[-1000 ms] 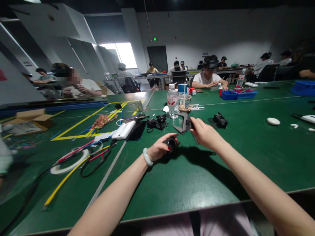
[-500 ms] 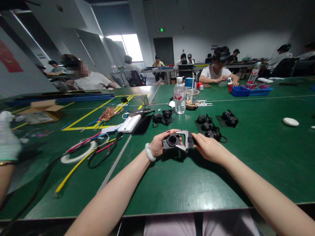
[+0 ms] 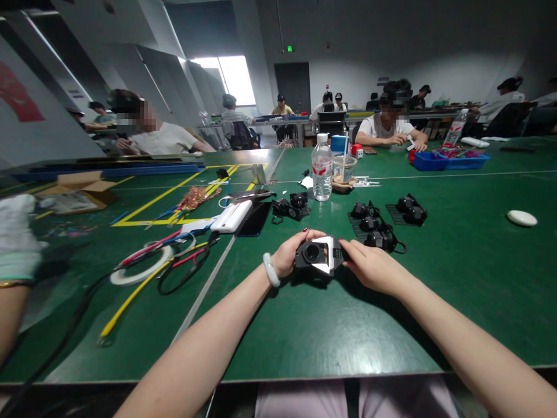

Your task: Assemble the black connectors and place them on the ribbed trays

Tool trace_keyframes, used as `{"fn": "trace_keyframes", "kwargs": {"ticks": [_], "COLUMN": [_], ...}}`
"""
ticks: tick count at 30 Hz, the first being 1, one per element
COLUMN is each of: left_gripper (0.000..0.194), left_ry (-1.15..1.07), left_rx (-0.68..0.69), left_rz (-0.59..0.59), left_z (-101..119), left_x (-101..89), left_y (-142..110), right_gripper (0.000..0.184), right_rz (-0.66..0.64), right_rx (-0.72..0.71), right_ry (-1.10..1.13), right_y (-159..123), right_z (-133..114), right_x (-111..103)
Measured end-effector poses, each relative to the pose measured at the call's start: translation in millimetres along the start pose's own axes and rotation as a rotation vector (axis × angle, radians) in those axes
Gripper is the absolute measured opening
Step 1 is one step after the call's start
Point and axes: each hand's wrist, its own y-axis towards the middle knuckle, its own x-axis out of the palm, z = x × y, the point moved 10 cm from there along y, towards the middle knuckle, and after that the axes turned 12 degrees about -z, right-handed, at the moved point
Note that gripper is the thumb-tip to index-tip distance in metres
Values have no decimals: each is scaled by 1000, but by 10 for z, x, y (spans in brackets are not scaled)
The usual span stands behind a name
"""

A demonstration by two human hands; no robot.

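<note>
My left hand (image 3: pixel 287 255) is closed around the edge of a black connector housing (image 3: pixel 311 252), a small block with a round threaded ring facing me. In my right hand (image 3: pixel 369 264) is an adjustable wrench (image 3: pixel 333 254) with bright jaws and a dark body; the fingers wrap its handle, which they mostly hide. The jaws reach left against the right end of the housing and overlap it. Whether they grip it firmly, I cannot tell. Both things are held just above the green table (image 3: pixel 348 331). Beyond my right hand lie similar black connector parts (image 3: pixel 376 238).
A water bottle (image 3: pixel 322 168) and a plastic cup (image 3: pixel 344 168) stand ahead. More black parts (image 3: pixel 291 206) and a white power bank (image 3: pixel 232 216) lie left of them. Cables (image 3: pixel 134 287) spread at left, near another person's gloved hand (image 3: pixel 17 232). A white oval object (image 3: pixel 522 218) sits right.
The wrench jaws and the housing have come closer together, with the jaws now overlapping the housing's right end. My left hand has shifted slightly right. The whole view has shifted a little.
</note>
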Motion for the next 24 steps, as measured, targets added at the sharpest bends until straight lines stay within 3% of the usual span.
{"fn": "trace_keyframes", "kwargs": {"ticks": [16, 24], "left_gripper": [45, 43], "left_ry": [79, 144], "left_rx": [-53, 30], "left_rz": [-3, 32], "left_z": [-3, 110], "left_x": [164, 217], "left_y": [-20, -37], "right_gripper": [40, 42], "right_rz": [7, 37], "right_rx": [14, 17], "right_ry": [99, 138], "right_y": [9, -22], "right_z": [-116, -139], "right_x": [24, -30]}}
